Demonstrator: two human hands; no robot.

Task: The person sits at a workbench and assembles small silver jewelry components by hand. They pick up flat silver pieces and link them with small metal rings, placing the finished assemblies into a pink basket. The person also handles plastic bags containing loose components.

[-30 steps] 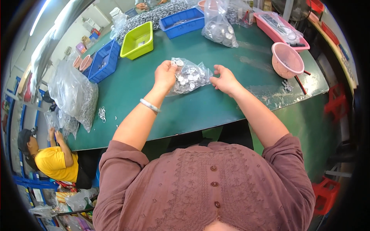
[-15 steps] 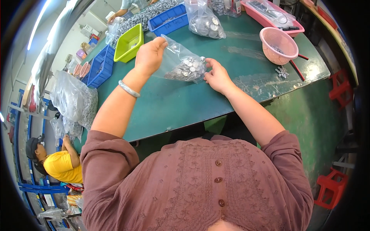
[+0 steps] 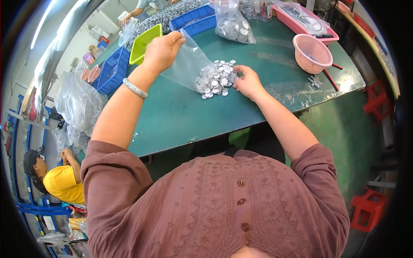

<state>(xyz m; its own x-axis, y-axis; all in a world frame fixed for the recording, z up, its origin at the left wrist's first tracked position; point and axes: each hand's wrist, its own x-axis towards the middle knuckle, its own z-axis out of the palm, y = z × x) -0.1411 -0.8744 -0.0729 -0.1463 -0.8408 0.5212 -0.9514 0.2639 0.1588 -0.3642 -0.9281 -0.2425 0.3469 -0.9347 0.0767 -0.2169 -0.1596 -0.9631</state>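
Observation:
Closed around the upper end of a clear plastic bag (image 3: 186, 59), my left hand (image 3: 161, 51) holds it raised and tilted over the green table. Small round silvery metal discs (image 3: 220, 76) lie in a loose pile at the bag's lower end; some rest on the tabletop, others show through the plastic. My right hand (image 3: 249, 83) is at the pile's right edge, thumb and forefinger apart beside the discs. Its other fingers curl partly out of sight. A lime-green tray (image 3: 141, 45) stands behind my left hand.
Blue trays (image 3: 112, 71) stand left and at the back. Another bag of discs (image 3: 234, 30) is behind the pile. To the right are a pink basket (image 3: 313, 56), a red rod (image 3: 330, 80) and a pink tray (image 3: 287, 16). A co-worker in yellow (image 3: 64, 182) is at left.
My left hand has moved up and left with the bag, and discs have spilled from it onto the table. My right hand has shifted slightly and stays beside them.

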